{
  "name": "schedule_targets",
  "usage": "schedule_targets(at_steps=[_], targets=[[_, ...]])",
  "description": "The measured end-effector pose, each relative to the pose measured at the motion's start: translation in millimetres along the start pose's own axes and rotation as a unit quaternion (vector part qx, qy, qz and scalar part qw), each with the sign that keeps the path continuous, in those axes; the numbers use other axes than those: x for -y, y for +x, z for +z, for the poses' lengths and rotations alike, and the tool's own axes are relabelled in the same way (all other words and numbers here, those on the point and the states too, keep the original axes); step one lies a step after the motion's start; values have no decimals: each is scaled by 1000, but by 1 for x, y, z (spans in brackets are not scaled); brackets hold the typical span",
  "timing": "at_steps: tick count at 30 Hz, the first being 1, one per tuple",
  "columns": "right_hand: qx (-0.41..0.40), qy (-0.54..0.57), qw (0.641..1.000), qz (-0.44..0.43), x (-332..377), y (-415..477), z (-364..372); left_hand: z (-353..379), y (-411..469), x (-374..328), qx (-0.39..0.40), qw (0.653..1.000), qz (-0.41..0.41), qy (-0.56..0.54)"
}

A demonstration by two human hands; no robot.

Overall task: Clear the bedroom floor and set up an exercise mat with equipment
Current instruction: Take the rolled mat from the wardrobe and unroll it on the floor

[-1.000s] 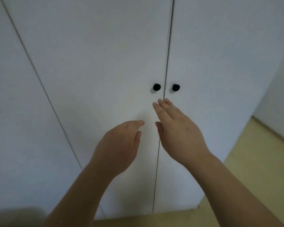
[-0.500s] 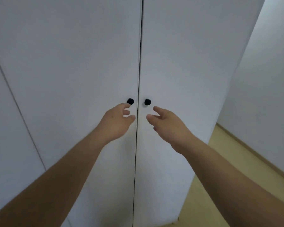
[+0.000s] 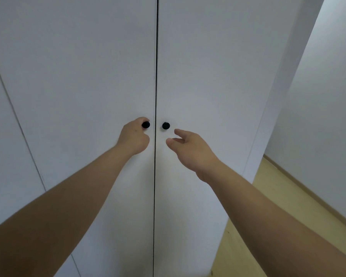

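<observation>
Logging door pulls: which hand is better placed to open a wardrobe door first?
Left. The left hand curls over the left knob; the right hand is below the right knob, fingers apart, not touching it.

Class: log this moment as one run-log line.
left hand: at left knob, grip unclear | right hand: open, short of right knob | doors: closed

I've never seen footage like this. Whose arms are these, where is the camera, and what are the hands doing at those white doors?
They belong to a person, not a machine. One wide-angle camera worn on that person's head films them, looking forward and down. In front stand two closed white wardrobe doors, each with a black knob. The left hand curls its fingers round the left knob. The right hand is open, just below the right knob, not touching it. Pale wooden floor shows at lower right.
</observation>
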State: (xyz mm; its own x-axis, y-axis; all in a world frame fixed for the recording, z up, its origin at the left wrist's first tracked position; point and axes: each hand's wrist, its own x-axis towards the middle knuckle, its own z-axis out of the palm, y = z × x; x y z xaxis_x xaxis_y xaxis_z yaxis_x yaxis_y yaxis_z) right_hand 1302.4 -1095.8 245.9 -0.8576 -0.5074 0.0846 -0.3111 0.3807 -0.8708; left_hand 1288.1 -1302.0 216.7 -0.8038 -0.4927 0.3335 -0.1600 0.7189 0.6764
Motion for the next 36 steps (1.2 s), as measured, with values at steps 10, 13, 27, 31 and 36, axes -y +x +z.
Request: schedule_targets(at_steps=[10, 13, 27, 31, 36], targets=[[20, 19, 1000, -1, -19, -15, -16, 5, -33, -6, -66, 998, -2, -4], [29, 21, 999, -6, -19, -14, -14, 0, -51, -5, -91, 996, -4, -10], [73, -22, 983, -164, 12, 1, 55, -56, -148, 9, -114, 989, 22, -89], [99, 3, 977, -189, 12, -13, 56, -61, -172, 11, -107, 981, -24, -160], [148, -7, 958, -244, 18, -29, 64, -64, -211, 24, -138, 948, -105, -266]])
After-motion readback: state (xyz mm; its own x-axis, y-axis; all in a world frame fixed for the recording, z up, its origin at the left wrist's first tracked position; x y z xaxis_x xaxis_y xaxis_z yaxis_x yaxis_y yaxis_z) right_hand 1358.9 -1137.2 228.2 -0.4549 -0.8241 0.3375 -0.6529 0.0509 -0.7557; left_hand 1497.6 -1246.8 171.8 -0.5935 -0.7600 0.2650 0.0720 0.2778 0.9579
